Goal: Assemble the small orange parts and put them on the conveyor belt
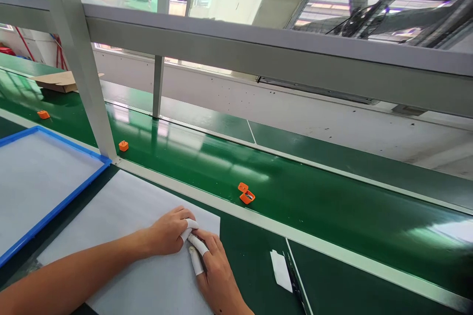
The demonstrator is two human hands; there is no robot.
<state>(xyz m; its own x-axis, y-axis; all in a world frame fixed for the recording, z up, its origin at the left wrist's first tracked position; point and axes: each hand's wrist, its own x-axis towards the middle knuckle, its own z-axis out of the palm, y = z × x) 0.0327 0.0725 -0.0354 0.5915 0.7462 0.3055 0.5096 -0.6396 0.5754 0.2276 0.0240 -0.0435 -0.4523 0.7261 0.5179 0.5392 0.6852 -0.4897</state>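
My left hand [168, 230] and my right hand [219, 268] meet over a large white sheet [121, 221] on the dark green bench. White coverings wrap fingertips on both hands: one shows on the left, two on the right thumb and forefinger. The left fingers are curled, their tips against the right fingertips. The right thumb and forefinger are drawn close together. Anything pinched between them is hidden or too small to name. Beyond the hands, on the green belt, lies a small orange case [247, 197] with its lid flipped open and something metallic inside.
Two more orange pieces, one [123, 145] by the post and one [43, 114] farther left, sit on the belt [314, 206]. A blue-framed white tray [70, 204] lies at left. A white slip [281, 270] and a black pen-like tool [294, 278] are at right. A grey post [79, 59] stands ahead.
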